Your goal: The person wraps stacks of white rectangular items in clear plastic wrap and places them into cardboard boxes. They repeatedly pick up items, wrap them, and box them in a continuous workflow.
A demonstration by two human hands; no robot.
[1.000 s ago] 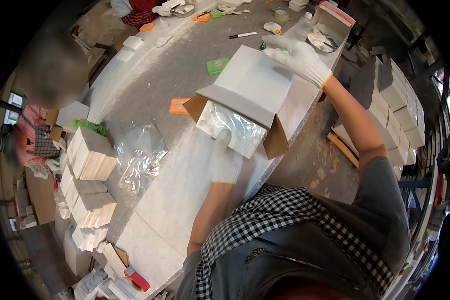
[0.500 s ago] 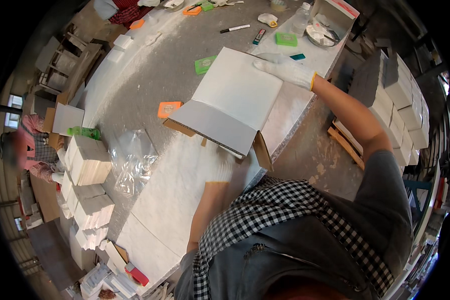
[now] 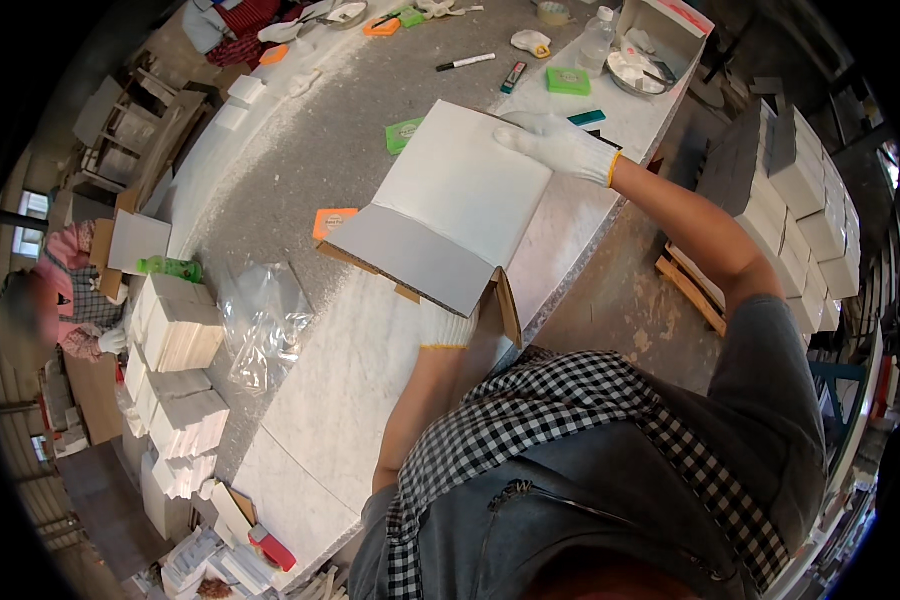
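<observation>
A white cardboard box (image 3: 468, 185) with brown inner faces is tilted over the marble slab. Its end flap (image 3: 410, 252) stands out toward me, and smaller side flaps hang open. My right hand (image 3: 562, 146), in a white knit glove with a yellow cuff, grips the far right edge, thumb lying on the white face. My left hand (image 3: 446, 330), gloved the same way, reaches beneath the end flap. The box hides its fingers, so whether it holds anything there does not show.
Orange box (image 3: 334, 222) and green box (image 3: 404, 135) lie beyond the carton. Stacked white pieces (image 3: 178, 325) and clear plastic (image 3: 265, 320) are at left, near a co-worker (image 3: 75, 290). A bottle (image 3: 597, 40) and bowl (image 3: 638, 72) stand at the far right; white cartons (image 3: 780, 200) are stacked beyond the slab's right edge.
The box has shifted slightly left, my right hand moving with it and a little toward me. My left hand has gone farther under the flap. The co-worker's arm has lowered slightly.
</observation>
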